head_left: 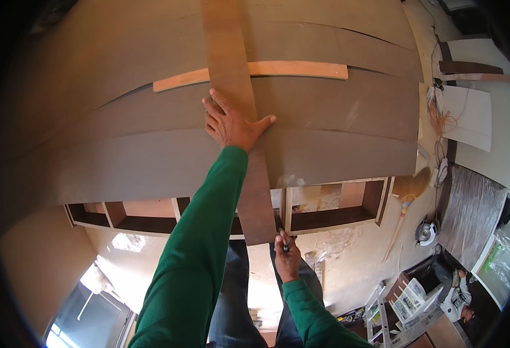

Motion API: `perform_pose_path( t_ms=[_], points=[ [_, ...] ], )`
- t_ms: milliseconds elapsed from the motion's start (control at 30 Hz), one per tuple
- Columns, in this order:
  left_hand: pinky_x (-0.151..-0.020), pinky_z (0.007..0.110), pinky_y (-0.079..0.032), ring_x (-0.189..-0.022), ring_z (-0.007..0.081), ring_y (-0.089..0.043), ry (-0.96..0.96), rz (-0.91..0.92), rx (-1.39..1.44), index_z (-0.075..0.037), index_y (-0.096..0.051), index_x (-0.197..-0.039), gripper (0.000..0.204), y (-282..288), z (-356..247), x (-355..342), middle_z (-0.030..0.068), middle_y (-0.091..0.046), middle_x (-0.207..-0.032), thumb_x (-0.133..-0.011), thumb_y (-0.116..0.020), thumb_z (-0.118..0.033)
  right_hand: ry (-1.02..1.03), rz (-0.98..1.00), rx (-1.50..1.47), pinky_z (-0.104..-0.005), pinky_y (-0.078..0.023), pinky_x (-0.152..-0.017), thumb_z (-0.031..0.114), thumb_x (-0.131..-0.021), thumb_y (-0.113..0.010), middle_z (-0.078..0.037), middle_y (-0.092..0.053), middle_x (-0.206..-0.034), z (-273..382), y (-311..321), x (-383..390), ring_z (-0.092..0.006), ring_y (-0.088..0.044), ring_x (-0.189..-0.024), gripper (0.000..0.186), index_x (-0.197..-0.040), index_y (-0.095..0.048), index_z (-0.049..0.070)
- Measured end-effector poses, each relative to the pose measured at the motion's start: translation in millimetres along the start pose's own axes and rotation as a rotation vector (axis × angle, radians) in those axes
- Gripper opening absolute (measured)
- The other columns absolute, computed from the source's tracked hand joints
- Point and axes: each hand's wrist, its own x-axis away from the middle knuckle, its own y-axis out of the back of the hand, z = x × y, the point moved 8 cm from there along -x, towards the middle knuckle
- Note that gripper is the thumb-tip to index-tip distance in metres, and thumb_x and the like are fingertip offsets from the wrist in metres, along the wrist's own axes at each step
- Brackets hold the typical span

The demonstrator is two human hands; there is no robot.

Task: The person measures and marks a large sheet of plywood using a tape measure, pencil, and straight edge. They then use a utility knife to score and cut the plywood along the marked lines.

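One brown board [229,46], far end cut off; one orange strip [298,70], middle hidden. Your left hand [232,123]: grip splayed on board. Right hand [288,264]: gripping one dark object [286,247], mostly hidden.

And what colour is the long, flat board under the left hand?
The long, flat board is brown; the head view shows it best.

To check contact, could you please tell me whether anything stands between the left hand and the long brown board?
Nothing visible does: the left hand rests directly on the long brown board; the light wooden strip lies beyond the hand.
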Motion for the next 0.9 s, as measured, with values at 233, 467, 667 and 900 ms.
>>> perform_pose_path(
  t_ms=[233,467,667,900],
  points=[
    [-0.119,0.056,-0.023,-0.144,0.0464,-0.031,-0.124,-0.073,-0.01,-0.004,-0.002,-0.164,0.129,-21,-5,6,0.031,-0.025,-0.16,-0.073,-0.083,-0.048,0.006,-0.083,0.106,-0.0392,-0.054,-0.082,0.037,-0.1,-0.07,-0.018,-0.069,-0.103,7,-12,-6,-0.0284,-0.068,-0.091,0.04,-0.119,-0.07,0.002],
    [-0.117,0.057,-0.026,-0.143,0.0473,-0.032,-0.127,-0.098,-0.063,-0.005,-0.003,-0.164,0.126,-21,-6,8,0.032,-0.03,-0.156,-0.074,-0.081,-0.043,0.209,-0.097,0.154,-0.0476,-0.048,-0.08,0.031,-0.096,-0.074,-0.018,-0.059,-0.096,20,-21,-7,-0.0363,-0.059,-0.091,0.034,-0.114,-0.066,0.004],
    [-0.116,0.055,-0.029,-0.139,0.046,-0.035,-0.088,-0.073,-0.112,-0.006,0.0,-0.164,0.128,-21,-5,5,0.0313,-0.032,-0.152,-0.073,-0.081,-0.044,0.185,-0.076,0.093,-0.0462,-0.048,-0.082,0.034,-0.095,-0.074,-0.017,-0.061,-0.095,19,-20,-11,-0.0361,-0.06,-0.092,0.034,-0.106,-0.067,0.002],
    [-0.116,0.054,-0.031,-0.138,0.0466,-0.036,-0.065,-0.076,0.067,-0.009,-0.013,-0.165,0.124,-14,-3,9,0.0315,-0.036,-0.149,-0.069,-0.086,-0.037,0.259,-0.07,0.031,-0.0452,-0.049,-0.08,0.025,-0.092,-0.078,-0.014,-0.061,-0.093,23,-13,-8,-0.0357,-0.061,-0.087,0.028,-0.105,-0.066,0.003]
  ],
)
